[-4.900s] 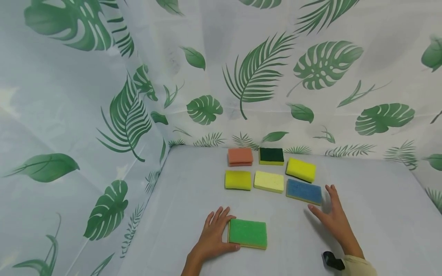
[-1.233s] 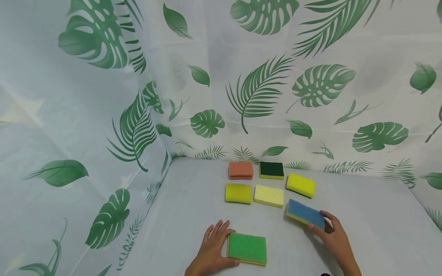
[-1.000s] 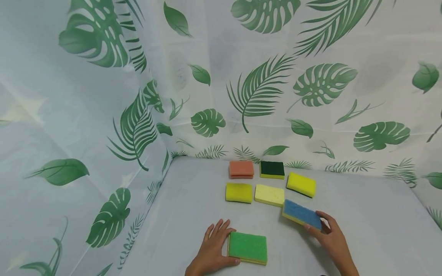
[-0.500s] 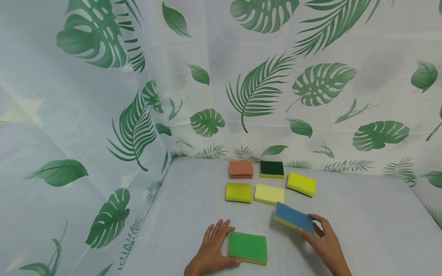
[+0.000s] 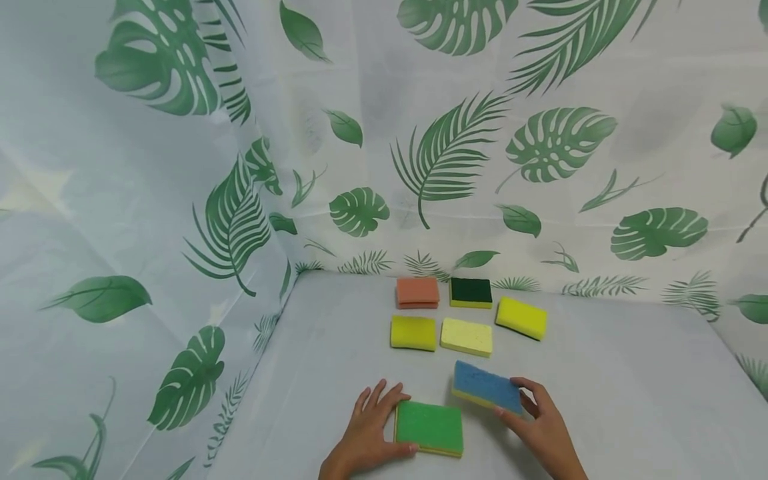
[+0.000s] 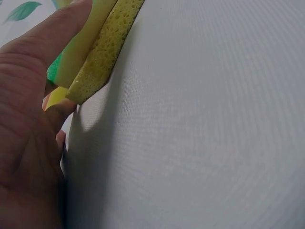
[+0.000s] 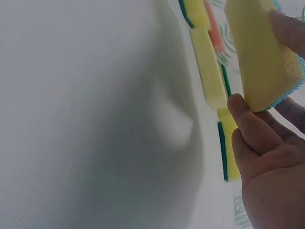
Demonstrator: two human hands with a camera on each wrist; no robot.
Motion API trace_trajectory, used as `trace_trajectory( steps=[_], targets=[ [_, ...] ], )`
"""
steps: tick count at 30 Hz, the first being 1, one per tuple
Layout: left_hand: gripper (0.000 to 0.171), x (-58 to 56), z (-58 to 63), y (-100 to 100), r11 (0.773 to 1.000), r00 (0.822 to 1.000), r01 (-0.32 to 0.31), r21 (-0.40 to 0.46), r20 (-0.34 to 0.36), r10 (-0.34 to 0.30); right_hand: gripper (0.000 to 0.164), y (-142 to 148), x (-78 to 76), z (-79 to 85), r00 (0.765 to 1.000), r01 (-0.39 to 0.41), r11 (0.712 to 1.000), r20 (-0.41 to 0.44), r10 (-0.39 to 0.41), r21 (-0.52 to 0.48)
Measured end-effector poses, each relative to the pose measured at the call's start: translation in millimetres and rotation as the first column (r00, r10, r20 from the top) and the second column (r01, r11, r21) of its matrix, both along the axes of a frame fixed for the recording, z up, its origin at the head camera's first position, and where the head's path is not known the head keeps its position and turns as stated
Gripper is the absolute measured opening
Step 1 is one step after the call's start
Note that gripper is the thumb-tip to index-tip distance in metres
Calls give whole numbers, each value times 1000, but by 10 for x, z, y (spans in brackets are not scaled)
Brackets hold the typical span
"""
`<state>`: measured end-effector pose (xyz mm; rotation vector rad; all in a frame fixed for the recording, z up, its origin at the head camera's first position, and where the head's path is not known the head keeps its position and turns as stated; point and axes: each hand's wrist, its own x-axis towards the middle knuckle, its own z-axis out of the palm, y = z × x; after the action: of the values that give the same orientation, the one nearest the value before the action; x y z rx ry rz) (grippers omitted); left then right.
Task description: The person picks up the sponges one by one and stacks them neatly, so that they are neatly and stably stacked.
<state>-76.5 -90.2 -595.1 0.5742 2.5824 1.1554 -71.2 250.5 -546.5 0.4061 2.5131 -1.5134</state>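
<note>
My left hand [image 5: 371, 429] holds the green-topped sponge [image 5: 429, 427] by its left end, thumb on the near side and index finger on the far side. In the left wrist view a smooth yellow layer and a porous yellow layer [image 6: 107, 52] show along its edge, low over the tabletop. Between thumb and fingers my right hand [image 5: 540, 419] pinches the right end of a blue-topped sponge [image 5: 487, 387]. That sponge is tilted and raised off the table, just behind and right of the green one. Its yellow underside [image 7: 259, 52] shows in the right wrist view.
Farther back lie an orange sponge [image 5: 417, 292], a dark green-topped sponge [image 5: 471, 291], a bright yellow sponge [image 5: 522, 317], an olive-yellow sponge [image 5: 413, 333] and a pale yellow sponge [image 5: 467, 336]. A leaf-patterned sheet [image 5: 372, 153] rises behind and left of the white table [image 5: 630, 373].
My right hand has taken the blue-topped sponge from beside the pale yellow one, lifted it and carried it left and nearer, toward the green sponge. My left hand stays at the green sponge.
</note>
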Motion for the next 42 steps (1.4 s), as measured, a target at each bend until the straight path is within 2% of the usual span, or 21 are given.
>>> trace_trajectory(
  steps=[8,16,21,24,30,35,42],
  targets=[
    [79,4,-1,-11,999,1000,15,29,1,-15,87,-216,84,11,997,-59,997,-43,57,-44],
    [80,6,1,-31,998,1000,17,67,12,-18,86,-412,155,40,994,-96,994,-63,92,-56],
    [78,-5,12,-24,999,999,14,47,28,-15,85,-517,194,47,991,-121,992,-54,119,-42],
    [79,-9,17,-15,1000,1000,10,29,15,-11,82,-578,217,45,989,-137,990,-63,134,-44],
    [86,13,-33,-26,999,999,13,47,-44,-11,81,-709,288,19,979,-162,986,-133,155,-38],
    [93,10,-98,-26,999,999,2,45,-39,-1,80,-764,338,-31,956,-190,982,-224,187,6],
    [93,-6,-90,-27,999,998,11,47,-60,-8,74,-779,360,-88,943,-198,980,-269,197,21]
  ],
)
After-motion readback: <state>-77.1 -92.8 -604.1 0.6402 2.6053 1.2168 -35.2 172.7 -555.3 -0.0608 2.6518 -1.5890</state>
